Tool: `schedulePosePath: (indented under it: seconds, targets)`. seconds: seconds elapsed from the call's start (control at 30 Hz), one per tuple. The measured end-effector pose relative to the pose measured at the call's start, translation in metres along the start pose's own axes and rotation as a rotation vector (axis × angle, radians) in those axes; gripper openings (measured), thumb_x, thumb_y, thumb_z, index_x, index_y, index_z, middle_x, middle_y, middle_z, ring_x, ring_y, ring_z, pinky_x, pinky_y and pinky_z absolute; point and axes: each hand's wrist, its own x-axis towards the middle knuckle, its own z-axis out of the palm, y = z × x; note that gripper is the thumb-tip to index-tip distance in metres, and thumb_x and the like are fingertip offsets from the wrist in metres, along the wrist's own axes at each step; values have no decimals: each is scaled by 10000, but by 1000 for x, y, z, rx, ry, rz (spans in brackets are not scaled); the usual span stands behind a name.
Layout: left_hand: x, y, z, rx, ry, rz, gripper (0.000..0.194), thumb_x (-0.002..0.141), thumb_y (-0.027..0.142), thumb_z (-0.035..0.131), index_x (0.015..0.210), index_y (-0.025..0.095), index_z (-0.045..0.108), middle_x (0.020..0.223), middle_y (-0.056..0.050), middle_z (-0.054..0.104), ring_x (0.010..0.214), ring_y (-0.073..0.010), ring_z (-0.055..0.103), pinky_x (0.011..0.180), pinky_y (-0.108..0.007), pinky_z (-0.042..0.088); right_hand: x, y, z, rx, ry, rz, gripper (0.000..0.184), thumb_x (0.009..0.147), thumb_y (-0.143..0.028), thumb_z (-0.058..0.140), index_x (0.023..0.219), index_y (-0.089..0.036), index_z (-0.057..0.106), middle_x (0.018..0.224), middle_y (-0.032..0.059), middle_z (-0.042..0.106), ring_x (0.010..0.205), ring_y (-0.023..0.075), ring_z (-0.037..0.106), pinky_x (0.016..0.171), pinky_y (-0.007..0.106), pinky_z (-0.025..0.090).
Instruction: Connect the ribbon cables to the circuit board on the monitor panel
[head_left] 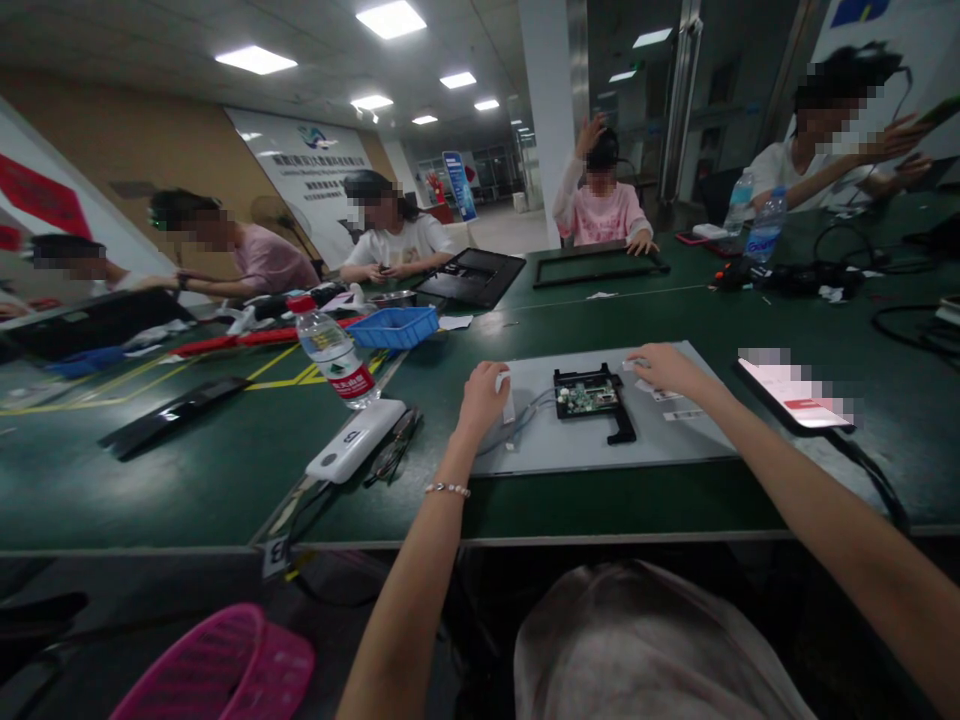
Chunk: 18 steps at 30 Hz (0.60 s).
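A flat grey panel (547,455) lies in front of me on the green table. On its middle sits a black plastic bracket (622,428) carrying a small green circuit board (589,398), from which thin grey cables (517,420) run left. My left hand (482,400) is at the panel's left edge, fingers curled, a small whitish bit at the fingertips. Over the panel's far right part, my right hand (666,368) has bent fingers pressed together near a pale scrap. What either hand pinches is too small to make out. White labels (681,414) show on the panel's right side.
Left of the panel are a white power bank (356,440), glasses (394,447), a water bottle (335,355) and a blue tray (394,327). A lit phone (795,395) lies right. Several people sit around the table; a pink basket (225,660) stands below.
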Motion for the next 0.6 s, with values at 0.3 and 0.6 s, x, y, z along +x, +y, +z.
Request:
schedulePosePath:
  seconds: [0.3, 0.6]
  targets:
    - [-2, 28, -9, -65, -78, 175, 227, 902, 235, 457, 1100, 195, 561, 1124, -74, 576, 1096, -213, 525, 992, -387, 408, 3, -7, -1, -123, -8, -113, 272, 855, -307, 546, 1026, -165, 702, 1067, 112, 688, 952, 242, 626, 791, 312, 462]
    - [-9, 62, -2, -190, -343, 350, 419, 901, 374, 489, 1276, 187, 502, 1319, -75, 538, 1225, -210, 484, 1076, -361, 355, 5, -8, 3, -184, 99, -128, 233, 880, -251, 513, 978, -171, 709, 1007, 99, 698, 885, 226, 639, 734, 315, 464]
